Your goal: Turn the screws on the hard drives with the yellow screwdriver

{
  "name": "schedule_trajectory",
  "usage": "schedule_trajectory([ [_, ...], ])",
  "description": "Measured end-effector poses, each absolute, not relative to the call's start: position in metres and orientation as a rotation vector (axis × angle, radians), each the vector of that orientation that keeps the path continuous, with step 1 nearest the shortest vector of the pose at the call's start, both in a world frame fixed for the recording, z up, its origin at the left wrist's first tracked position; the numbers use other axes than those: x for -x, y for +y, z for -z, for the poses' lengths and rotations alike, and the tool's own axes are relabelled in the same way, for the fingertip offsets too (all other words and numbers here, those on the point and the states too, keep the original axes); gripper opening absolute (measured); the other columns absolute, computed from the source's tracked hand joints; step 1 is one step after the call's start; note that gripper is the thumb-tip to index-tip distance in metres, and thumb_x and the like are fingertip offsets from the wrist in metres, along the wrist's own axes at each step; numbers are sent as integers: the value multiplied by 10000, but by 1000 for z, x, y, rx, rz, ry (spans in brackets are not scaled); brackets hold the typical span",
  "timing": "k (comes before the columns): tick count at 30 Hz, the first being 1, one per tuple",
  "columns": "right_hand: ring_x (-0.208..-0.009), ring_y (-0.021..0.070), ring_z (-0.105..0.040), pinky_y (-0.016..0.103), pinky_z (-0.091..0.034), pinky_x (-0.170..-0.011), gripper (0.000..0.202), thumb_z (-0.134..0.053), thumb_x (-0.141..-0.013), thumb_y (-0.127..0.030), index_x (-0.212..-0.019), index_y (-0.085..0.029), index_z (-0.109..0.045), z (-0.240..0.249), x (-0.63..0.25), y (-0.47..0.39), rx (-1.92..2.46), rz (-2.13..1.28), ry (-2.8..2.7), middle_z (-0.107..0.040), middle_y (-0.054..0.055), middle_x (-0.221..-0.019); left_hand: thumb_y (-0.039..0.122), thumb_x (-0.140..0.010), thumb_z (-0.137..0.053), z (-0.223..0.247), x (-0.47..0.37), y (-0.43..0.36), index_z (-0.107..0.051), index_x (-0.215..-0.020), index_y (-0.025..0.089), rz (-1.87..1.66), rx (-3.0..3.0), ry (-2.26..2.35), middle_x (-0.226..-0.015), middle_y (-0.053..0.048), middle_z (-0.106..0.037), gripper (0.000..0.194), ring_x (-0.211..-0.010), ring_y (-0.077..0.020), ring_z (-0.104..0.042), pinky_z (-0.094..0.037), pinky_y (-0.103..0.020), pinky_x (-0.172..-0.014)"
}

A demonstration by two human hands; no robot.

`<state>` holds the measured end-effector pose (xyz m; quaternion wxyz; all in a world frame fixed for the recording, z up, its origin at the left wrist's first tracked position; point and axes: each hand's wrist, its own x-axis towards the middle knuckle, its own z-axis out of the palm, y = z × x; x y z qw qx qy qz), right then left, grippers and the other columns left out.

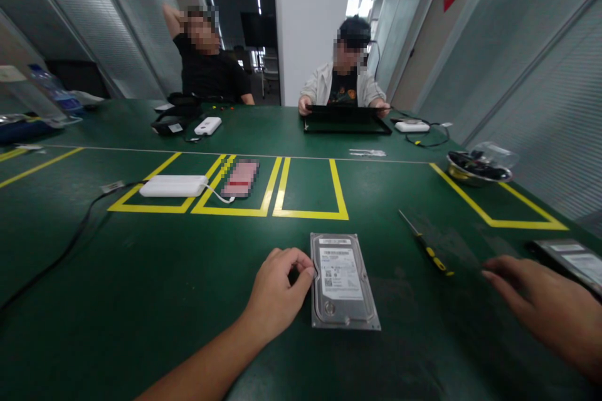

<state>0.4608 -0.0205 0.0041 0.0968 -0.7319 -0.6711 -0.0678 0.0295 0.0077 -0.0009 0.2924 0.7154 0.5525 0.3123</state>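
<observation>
Item one: a hard drive [345, 304], label up, flat on the green table [197, 338] in front of me, my left hand [278, 285] with thumb and fingertips drawn in at its left edge (whether pinching it, I cannot tell). Item two: a yellow-and-black screwdriver [431, 254], lying between that drive and my right hand [540, 294], which holds nothing, thumb and fingers slightly parted.

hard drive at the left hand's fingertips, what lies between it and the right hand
A screwdriver with a black and yellow handle lies on the green table between them, as the head view shows.
</observation>
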Motion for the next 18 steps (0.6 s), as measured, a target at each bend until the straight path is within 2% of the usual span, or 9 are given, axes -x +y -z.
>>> schedule_trajectory([
  [3,-911,274,-656,428,-528,-854,377,-409,-910,-473,-1051,-221,-651,-15,-410,-12,2108,-8,-2096,-661,136,-1051,202,-865,-567,0,-30,8,-645,-789,208,-837,-1903,1470,-789,-1,-661,109,-805,-205,-567,-404,-334,-716],
  [6,-895,277,-632,447,-536,-801,384,-399,-923,-466,-1106,-199,-605,-12,-380,-5,2087,108,-2182,-620,125,-1054,201,-866,-565,-1,-30,8,-643,-793,209,-850,-1900,1441,-793,-2,-663,108,-808,-204,-572,-411,-336,-726],
  [13,-848,279,-600,403,-531,-684,346,-349,-978,-411,-1149,-163,-520,-1,-361,6,2209,434,-2240,-556,128,-984,151,-813,-600,0,-27,8,-652,-823,221,-884,-1906,1372,-804,8,-661,87,-827,-203,-572,-419,-343,-749],
  [16,-805,268,-617,387,-525,-646,330,-313,-985,-385,-1128,-161,-508,4,-366,10,2280,347,-2206,-561,126,-955,125,-798,-592,1,-27,7,-652,-818,222,-895,-1918,1352,-802,10,-655,116,-828,-201,-566,-416,-344,-751],
  [18,-813,262,-632,391,-532,-674,326,-298,-981,-356,-1140,-156,-499,8,-371,13,2264,243,-2180,-583,133,-979,110,-792,-581,0,-27,7,-653,-821,221,-900,-1922,1346,-805,11,-651,135,-829,-200,-563,-414,-344,-751],
])
